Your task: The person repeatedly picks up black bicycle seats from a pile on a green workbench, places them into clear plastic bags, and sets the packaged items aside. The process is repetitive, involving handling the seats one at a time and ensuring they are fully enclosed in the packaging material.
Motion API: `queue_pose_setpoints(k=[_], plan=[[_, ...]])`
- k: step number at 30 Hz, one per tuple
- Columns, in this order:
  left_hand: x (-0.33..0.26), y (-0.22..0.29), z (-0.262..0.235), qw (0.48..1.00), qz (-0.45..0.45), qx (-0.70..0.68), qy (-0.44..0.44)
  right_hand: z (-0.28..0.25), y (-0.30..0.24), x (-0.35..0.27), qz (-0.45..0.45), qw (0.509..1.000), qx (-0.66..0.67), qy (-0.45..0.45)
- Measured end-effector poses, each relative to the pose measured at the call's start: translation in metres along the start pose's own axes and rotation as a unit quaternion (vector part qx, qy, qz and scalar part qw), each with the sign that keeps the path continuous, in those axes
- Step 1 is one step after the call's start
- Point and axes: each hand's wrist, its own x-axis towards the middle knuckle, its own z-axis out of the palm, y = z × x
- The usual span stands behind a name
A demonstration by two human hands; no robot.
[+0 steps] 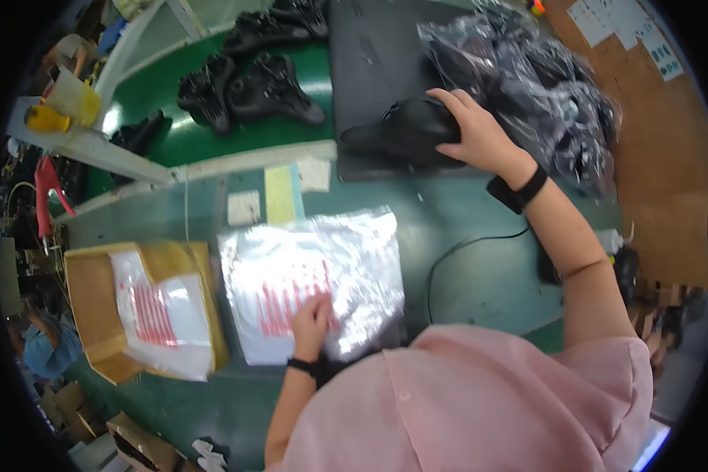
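My right hand (473, 132) reaches forward and grips the back of a black bicycle saddle (405, 132) that lies on a black mat (374, 55). My left hand (313, 321) rests flat, fingers together, on a stack of clear plastic bags with red print (311, 271) on the green table in front of me. Both wrists wear black bands.
An open cardboard box (94, 307) holding a bagged item sits at the left. Several more black saddles (252, 82) lie on the green belt behind. A heap of bagged saddles (527, 79) is at the back right. A black cable (464, 248) crosses the table.
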Motion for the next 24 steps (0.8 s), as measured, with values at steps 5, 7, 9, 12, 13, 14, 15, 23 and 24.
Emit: queue_pose_setpoints(k=[5, 7, 9, 12, 13, 14, 15, 23, 24], plan=[[-0.006, 0.042, 0.002, 1.000, -0.005, -0.010, -0.020, -0.008, 0.026, -0.172, -0.005, 0.999, -0.044, 0.009], [-0.013, 0.038, 0.011, 0.996, 0.044, 0.076, -0.030, -0.008, 0.042, -0.221, -0.001, 0.997, -0.077, 0.015], [-0.015, 0.072, 0.034, 0.969, 0.159, 0.189, -0.017, 0.000, 0.054, -0.261, 0.004, 0.993, -0.098, 0.059], [-0.013, 0.102, 0.086, 0.938, 0.205, 0.277, 0.013, 0.020, 0.064, -0.307, 0.023, 0.972, -0.178, 0.154], [-0.013, 0.109, 0.097, 0.934, 0.194, 0.300, 0.019, 0.031, 0.063, -0.319, 0.068, 0.961, -0.146, 0.226], [-0.011, 0.114, 0.104, 0.933, 0.163, 0.322, 0.001, 0.051, 0.063, -0.336, 0.174, 0.926, -0.095, 0.322], [-0.008, 0.119, 0.113, 0.930, 0.130, 0.343, -0.016, 0.084, 0.071, -0.356, 0.272, 0.852, 0.056, 0.444], [0.034, 0.071, 0.086, 0.955, 0.137, 0.264, 0.002, 0.170, -0.049, -0.291, 0.470, 0.392, 0.770, 0.179], [0.032, 0.076, 0.083, 0.963, 0.097, 0.249, -0.025, 0.184, -0.032, -0.275, 0.425, 0.389, 0.787, 0.222]])
